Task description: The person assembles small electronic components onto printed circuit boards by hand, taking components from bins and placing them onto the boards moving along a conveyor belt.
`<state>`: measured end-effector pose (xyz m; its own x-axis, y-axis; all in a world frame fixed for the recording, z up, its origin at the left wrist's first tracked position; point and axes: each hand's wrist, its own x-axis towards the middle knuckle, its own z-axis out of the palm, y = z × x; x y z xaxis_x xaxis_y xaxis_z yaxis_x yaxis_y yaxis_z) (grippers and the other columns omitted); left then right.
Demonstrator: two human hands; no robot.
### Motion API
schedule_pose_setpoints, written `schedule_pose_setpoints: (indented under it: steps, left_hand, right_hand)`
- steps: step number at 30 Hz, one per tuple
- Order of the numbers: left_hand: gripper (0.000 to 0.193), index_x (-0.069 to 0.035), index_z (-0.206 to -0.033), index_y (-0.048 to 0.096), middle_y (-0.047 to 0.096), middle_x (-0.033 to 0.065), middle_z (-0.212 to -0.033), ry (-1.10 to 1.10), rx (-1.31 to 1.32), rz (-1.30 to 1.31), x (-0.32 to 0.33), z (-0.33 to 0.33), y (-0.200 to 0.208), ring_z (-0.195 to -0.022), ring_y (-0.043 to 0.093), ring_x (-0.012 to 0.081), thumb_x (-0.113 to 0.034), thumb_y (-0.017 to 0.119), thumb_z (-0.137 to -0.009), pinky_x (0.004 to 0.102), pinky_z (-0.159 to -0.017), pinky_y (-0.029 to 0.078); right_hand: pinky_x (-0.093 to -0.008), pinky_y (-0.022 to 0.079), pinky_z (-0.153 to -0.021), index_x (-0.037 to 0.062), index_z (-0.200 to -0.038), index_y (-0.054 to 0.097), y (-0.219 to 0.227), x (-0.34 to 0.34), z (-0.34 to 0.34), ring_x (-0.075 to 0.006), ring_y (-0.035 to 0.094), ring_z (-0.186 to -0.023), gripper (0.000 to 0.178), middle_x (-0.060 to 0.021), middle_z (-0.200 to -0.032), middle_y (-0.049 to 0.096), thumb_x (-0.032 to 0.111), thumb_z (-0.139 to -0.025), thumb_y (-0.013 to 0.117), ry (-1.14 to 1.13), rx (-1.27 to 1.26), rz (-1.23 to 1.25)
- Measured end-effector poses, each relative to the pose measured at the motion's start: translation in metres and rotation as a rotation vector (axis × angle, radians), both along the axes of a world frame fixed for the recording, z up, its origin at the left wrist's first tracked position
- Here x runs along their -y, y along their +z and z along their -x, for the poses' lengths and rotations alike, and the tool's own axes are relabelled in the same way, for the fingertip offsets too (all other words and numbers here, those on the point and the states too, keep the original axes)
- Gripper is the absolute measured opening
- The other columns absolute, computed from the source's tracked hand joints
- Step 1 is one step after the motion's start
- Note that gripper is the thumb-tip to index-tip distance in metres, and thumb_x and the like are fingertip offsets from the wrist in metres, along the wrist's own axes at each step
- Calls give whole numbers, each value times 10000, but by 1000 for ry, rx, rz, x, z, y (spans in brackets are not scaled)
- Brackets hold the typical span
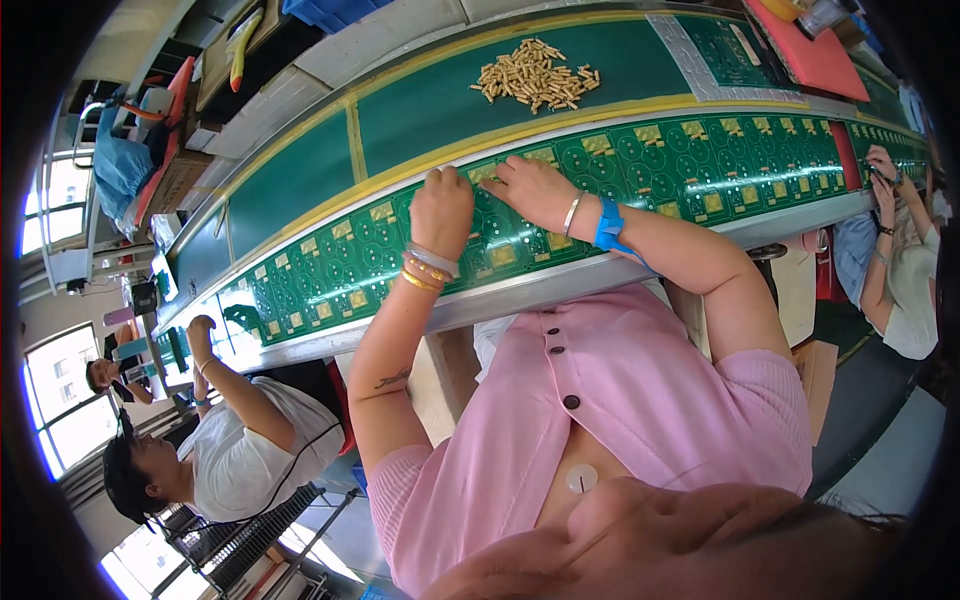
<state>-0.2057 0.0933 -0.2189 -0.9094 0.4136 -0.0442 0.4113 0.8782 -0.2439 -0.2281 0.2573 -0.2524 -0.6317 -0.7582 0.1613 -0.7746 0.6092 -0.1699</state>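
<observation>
Lying just under both hands is a long row of green boards (pixel 720 165), set side by side, with round shapes, little holes and shiny gold squares on them. The row runs out past the hands on both sides. The left hand (pixel 443 207) is over the boards with its fingers curled in, and I cannot tell if it pinches something small. The right hand (pixel 535 195) is close beside it, fingers bent a little and pointing toward the left hand; I cannot tell if it holds anything either. A blue band (pixel 609 224) goes around the right wrist. Nearer the body than the hands, a grey metal rail (pixel 510 298) runs along the boards. Past the fingers, on a dark green mat (pixel 420 110), sits a heap of little gold pieces (pixel 538 75). Farther off, to the right of the hands, is a pinkish-red sheet (pixel 810 50). Well to their left, a worker in a white top (pixel 240 450) stretches an arm out. Well to their right, another worker (pixel 908 290) has both hands close together.
</observation>
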Motion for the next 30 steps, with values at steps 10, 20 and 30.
schedule_pose_setpoints:
  steps: [10,20,30]
  left_hand:
    - [244,-88,-937,613,546,45,-932,-368,-249,-430,-2,111,-25,-917,536,221,-74,538,-706,316,-730,491]
    - [133,-99,-869,594,588,36,-857,-222,-105,-256,44,104,-17,-856,568,213,-120,578,-739,312,-688,493]
    - [154,-44,-899,659,632,94,-803,387,-2,-1096,120,-13,-7,-686,630,199,-61,650,-746,267,-619,491]
  right_hand:
    - [-325,468,-707,107,-870,573,11,-11,-15,-236,545,-847,121,-46,-851,561,116,-751,593,24,312,446]
    - [-388,468,-651,83,-846,577,9,43,18,-294,584,-769,82,-92,-815,599,122,-774,582,5,448,614]
    - [-381,470,-660,64,-806,581,-10,85,30,-277,600,-770,75,-91,-798,629,129,-769,587,38,401,504]
